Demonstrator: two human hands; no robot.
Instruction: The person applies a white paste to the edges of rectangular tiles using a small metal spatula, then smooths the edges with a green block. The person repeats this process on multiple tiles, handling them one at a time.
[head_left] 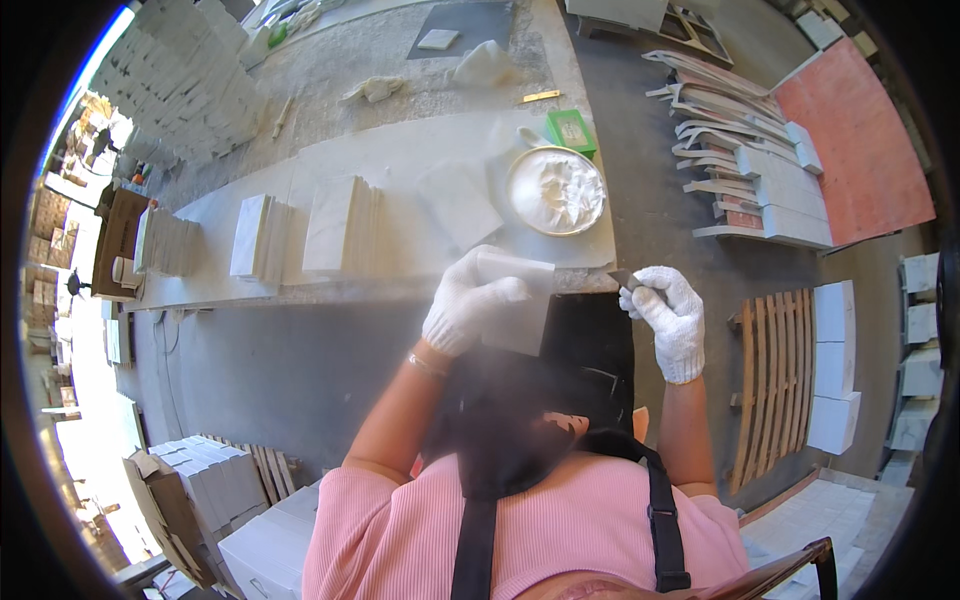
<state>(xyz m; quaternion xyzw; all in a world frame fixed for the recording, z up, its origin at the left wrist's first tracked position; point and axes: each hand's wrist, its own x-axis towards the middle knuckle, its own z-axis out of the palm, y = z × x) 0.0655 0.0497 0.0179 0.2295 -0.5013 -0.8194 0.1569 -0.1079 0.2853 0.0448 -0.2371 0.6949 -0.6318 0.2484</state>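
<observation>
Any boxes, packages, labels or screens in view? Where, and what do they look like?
Green box: on the workbench behind the white bowl of paste, small, rectangular, with a pale label on top.
Brown cardboard carton: on the floor at lower left, open, flaps up, beside stacked white tiles.
White boxes: on the floor at right, beside a wooden pallet, plain blocks in a row.
No screens or signs to be seen.

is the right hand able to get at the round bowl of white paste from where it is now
Probably yes. The right hand grips a small blade, but the bowl of white paste sits uncovered on the bench just ahead, nothing between; the tile stays in the left hand.
</observation>
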